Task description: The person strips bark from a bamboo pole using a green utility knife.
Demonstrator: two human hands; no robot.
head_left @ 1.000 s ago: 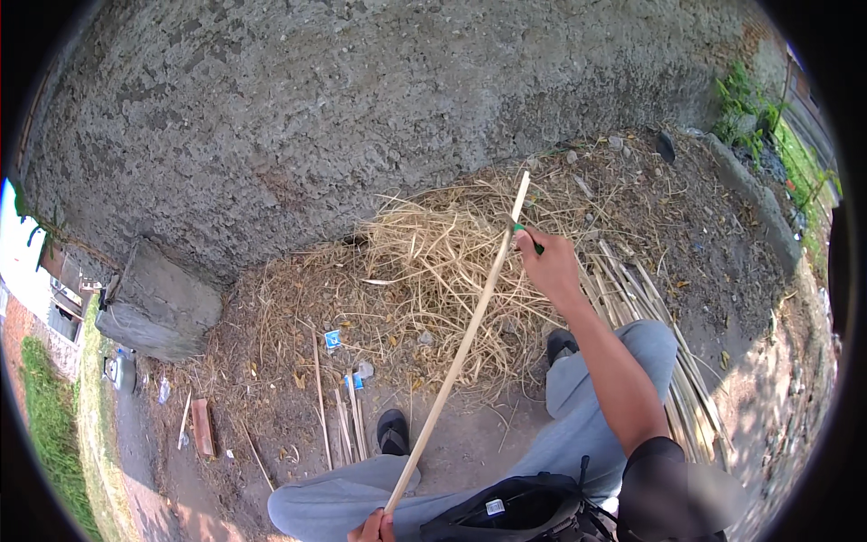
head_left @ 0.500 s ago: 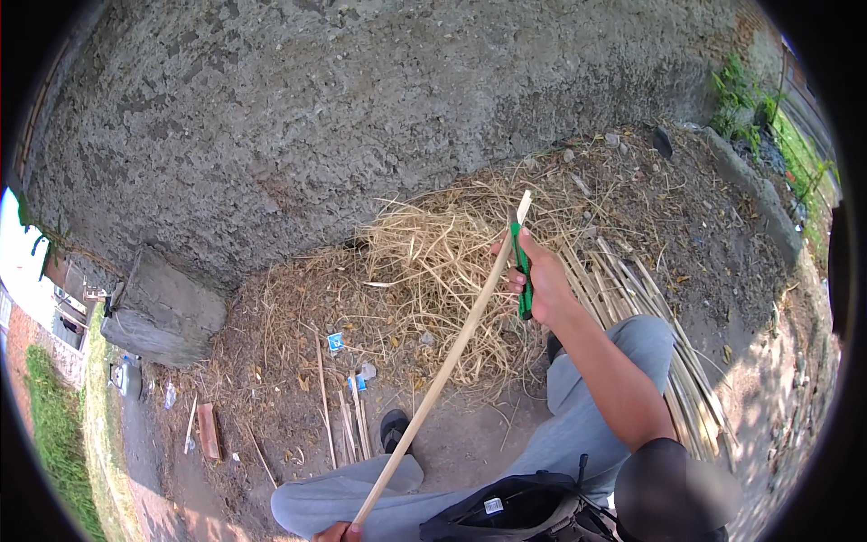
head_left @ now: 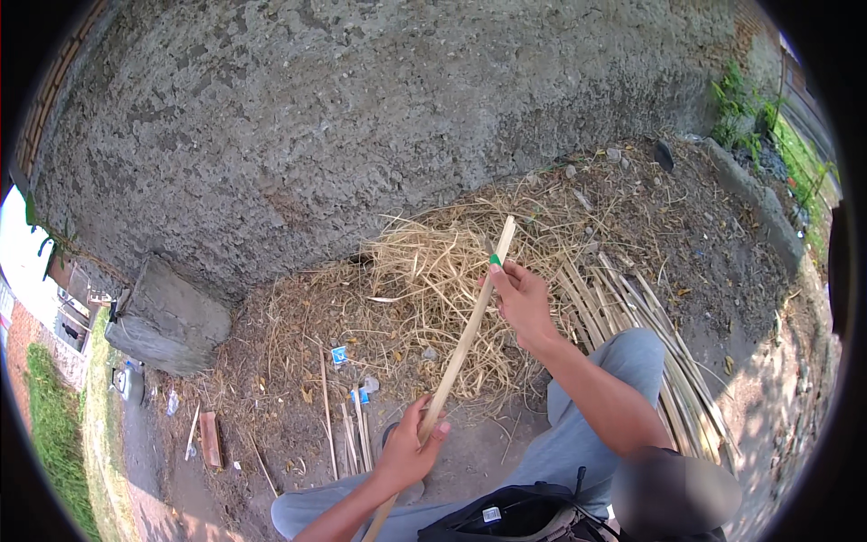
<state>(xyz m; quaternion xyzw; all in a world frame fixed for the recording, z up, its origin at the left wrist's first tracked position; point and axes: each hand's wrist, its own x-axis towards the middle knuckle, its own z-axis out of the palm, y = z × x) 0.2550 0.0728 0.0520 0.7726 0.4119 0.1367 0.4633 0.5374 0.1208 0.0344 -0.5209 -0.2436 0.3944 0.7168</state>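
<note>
Straw (head_left: 420,264) below; right grip (head_left: 526,303) beyond left (head_left: 406,458)

Soft shade covers the wall (head_left: 406,117), sun dapples the ground (head_left: 768,397) at right, and edges curve.

Was barred ahead by the rough grey wall (head_left: 361,135) and, between bare left hand (head_left: 408,452) and bare right hand (head_left: 526,303), by the long pale wooden strip (head_left: 465,344); stood open leftward (above low, tangled straw-coloured shavings (head_left: 424,262)).
</note>
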